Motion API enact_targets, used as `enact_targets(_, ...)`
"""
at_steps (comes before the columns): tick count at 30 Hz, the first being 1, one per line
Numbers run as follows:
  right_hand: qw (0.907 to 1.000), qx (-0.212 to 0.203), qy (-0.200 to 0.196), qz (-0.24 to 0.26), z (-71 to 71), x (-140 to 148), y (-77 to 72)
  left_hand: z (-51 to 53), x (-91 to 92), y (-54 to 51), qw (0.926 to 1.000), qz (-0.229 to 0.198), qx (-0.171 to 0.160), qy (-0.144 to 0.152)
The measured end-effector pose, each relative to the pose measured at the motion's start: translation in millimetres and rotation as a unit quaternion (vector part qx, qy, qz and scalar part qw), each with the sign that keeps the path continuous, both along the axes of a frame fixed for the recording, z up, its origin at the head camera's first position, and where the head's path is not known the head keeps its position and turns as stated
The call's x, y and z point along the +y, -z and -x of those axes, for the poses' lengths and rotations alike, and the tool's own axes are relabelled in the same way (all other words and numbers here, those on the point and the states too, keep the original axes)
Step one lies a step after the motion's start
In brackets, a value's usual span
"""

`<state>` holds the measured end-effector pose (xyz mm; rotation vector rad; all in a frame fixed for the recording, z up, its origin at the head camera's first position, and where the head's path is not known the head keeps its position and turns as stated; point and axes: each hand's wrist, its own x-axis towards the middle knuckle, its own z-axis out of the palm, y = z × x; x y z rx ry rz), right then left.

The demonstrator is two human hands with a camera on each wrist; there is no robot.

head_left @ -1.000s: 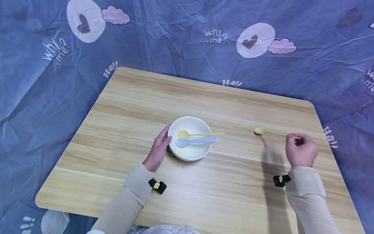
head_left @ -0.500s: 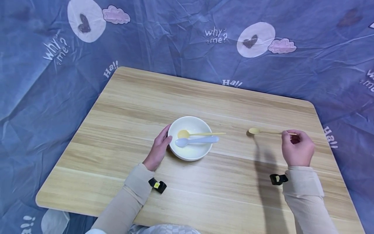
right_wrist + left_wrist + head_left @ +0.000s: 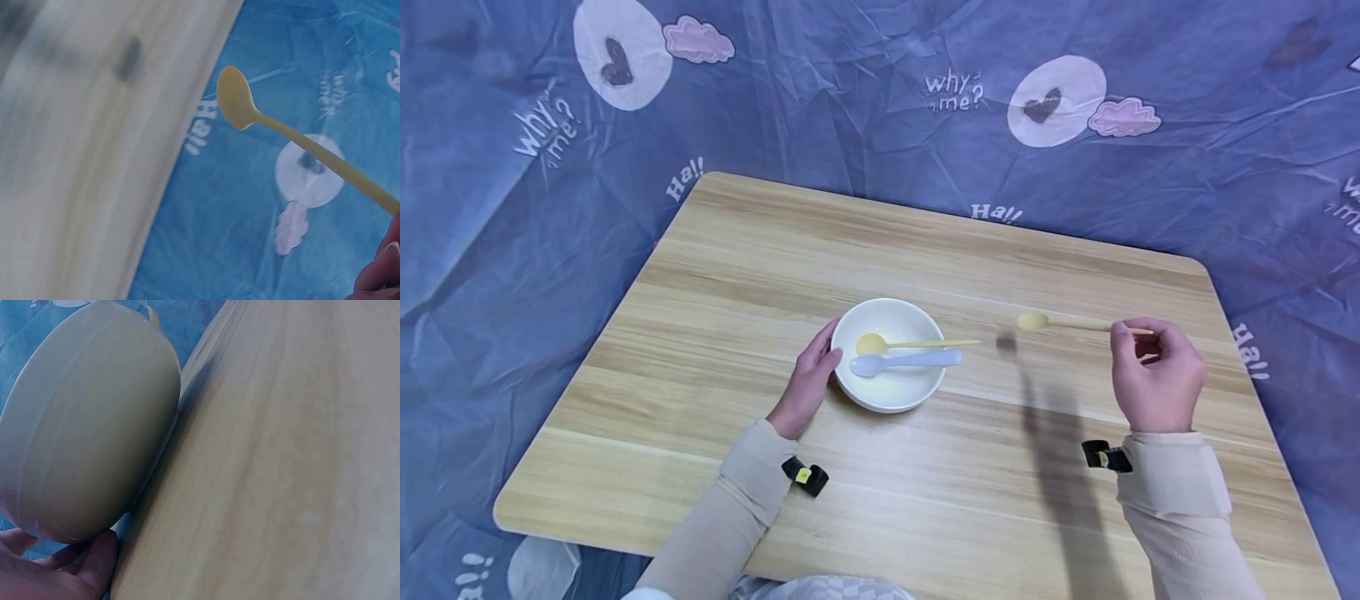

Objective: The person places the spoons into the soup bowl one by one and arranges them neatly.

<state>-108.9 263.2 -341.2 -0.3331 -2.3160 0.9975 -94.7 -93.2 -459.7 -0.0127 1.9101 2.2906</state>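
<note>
A white bowl stands on the table in the head view. Inside it lean a yellow spoon and a pale blue spoon, their handles crossing the right rim. My left hand grips the bowl's left side, thumb at the rim; the left wrist view shows fingertips against the bowl's outer wall. To the right, my right hand pinches another yellow spoon by the end of its handle. That spoon's head points left, raised above the table, and in the right wrist view its yellow handle runs to the fingertips.
The wooden table has rounded corners. A blue printed cloth hangs behind and beside it. A dark wrist band sits on the left sleeve, and another dark band on the right one.
My right hand has moved left and lifted the held yellow spoon, whose shadow now lies apart from it. The left hand, the bowl and the spoons in it have stayed in place.
</note>
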Motion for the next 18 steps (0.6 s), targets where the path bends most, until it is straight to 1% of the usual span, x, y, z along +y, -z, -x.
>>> enact_targets(4,0.9996,0.022,-0.014,0.004,-2.5,-8.7,-6.3,0.6,0.2,1.4,1.0000,-0.001,0.002,-0.001)
enact_targets(10,0.9969,0.062,-0.046,0.015,-1.7,-18.8,-12.1,1.0,1.1,-0.1,1.0000,-0.002,0.002,-0.001)
enact_targets(13,0.9952,0.072,-0.063,0.021,-1.0,-23.2,-12.6,1.2,1.5,-0.2,1.0000,0.000,0.002,-0.001)
enact_targets(18,0.9909,0.087,-0.092,0.045,-1.6,-31.6,-13.7,1.2,1.9,0.0,1.0000,0.002,0.000,0.000)
